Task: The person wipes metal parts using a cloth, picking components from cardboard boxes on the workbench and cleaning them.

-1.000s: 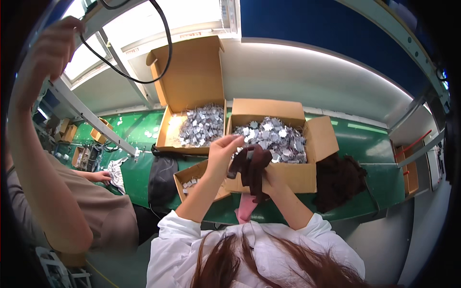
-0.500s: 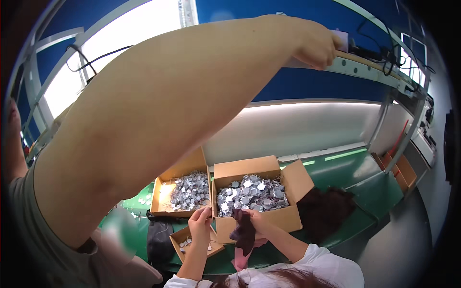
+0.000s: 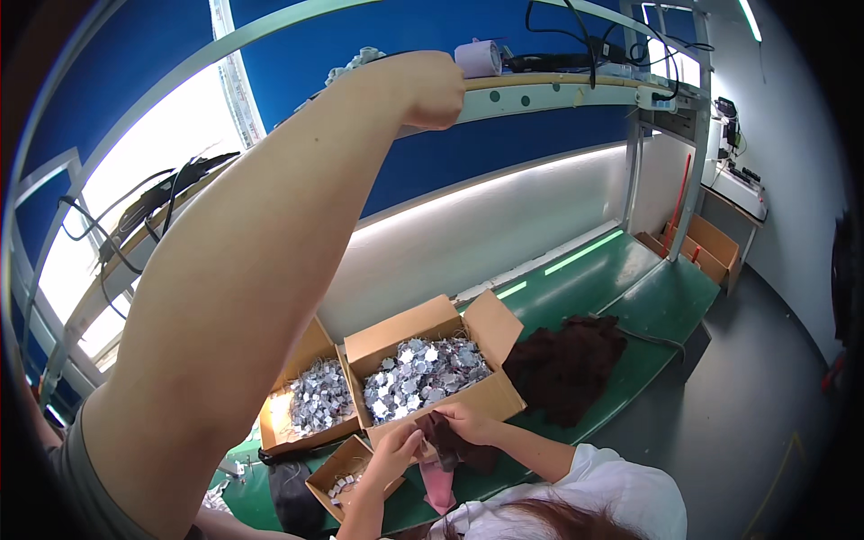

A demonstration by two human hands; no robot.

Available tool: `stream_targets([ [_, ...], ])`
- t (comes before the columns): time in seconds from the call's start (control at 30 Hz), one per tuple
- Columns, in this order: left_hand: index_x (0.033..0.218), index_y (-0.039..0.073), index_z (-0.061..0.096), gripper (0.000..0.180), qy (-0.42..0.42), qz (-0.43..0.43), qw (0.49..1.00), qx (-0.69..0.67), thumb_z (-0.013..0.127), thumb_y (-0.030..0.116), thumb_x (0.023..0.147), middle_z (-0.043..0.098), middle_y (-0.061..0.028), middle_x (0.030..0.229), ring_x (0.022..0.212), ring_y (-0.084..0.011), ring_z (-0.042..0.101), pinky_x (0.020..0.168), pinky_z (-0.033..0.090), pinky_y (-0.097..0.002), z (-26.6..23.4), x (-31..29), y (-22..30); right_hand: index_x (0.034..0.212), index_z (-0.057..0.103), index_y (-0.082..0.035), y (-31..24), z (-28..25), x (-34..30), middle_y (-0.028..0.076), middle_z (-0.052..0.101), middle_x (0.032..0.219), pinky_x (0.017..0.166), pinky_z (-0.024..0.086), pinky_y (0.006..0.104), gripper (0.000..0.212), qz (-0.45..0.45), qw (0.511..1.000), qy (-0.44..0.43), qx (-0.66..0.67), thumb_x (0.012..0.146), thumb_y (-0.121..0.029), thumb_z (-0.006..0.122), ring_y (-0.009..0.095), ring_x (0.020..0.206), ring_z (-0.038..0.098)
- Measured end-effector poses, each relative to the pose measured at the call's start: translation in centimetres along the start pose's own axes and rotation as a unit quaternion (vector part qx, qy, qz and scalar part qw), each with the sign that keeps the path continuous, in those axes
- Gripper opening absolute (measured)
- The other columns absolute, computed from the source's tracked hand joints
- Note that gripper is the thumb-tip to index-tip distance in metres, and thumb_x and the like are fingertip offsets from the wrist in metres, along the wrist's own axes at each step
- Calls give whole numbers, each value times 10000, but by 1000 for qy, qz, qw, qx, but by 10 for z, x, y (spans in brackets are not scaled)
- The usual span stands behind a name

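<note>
My left hand point(image 3: 392, 452) and my right hand point(image 3: 470, 423) are close together in front of the open cartons. Between them they pinch a dark brown piece of cloth point(image 3: 445, 443). The right fingers close on its upper edge, and the left thumb and fingers close on its left side. A small pale patch shows by the left fingertips, too small to name. Below the cloth hangs a pink piece of fabric point(image 3: 437, 486); whether the two are joined is hidden. Just beyond my hands, a carton point(image 3: 468, 403) holds a heap of silver, many-sided flat pieces point(image 3: 418, 373) with thin strings.
A co-worker's bare arm point(image 3: 243, 243) crosses close on the left, its closed hand point(image 3: 434, 90) at the shelf point(image 3: 549, 97) beside a lilac roll point(image 3: 479, 58). Another carton point(image 3: 270, 432), a small box point(image 3: 322, 490), a black bag point(image 3: 292, 495) and brown cloth point(image 3: 576, 364) lie on the green table.
My view has turned to the right, so table and shelf appear further left. My left hand, earlier apart from the cloth, has come over to it and now grips it alongside my right.
</note>
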State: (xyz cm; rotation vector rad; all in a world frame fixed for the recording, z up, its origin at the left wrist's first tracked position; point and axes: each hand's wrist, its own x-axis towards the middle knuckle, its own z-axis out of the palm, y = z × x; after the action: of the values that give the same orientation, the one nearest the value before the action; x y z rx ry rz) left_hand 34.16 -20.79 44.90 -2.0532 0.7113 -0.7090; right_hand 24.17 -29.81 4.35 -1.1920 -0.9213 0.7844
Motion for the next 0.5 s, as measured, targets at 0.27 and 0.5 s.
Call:
stream_targets([
  [0.27, 518, 19, 595, 113, -55, 147, 987, 29, 516, 31, 598, 516, -112, 519, 457, -248, 505, 457, 432, -322, -6, 59, -11, 886, 530, -5, -8, -25, -31, 10, 552, 757, 614, 413, 193, 156, 10, 993, 114, 10, 832, -151, 528, 44, 723, 497],
  [0.5, 626, 71, 651, 170, -138, 97, 957, 237, 516, 109, 721, 604, -20, 633, 685, -191, 576, 651, 469, -281, -26, 14, 33, 907, 539, 4, -8, -26, -40, 6, 556, 796, 648, 411, 212, 174, 24, 993, 103, -59, 836, -152, 513, 61, 735, 501],
])
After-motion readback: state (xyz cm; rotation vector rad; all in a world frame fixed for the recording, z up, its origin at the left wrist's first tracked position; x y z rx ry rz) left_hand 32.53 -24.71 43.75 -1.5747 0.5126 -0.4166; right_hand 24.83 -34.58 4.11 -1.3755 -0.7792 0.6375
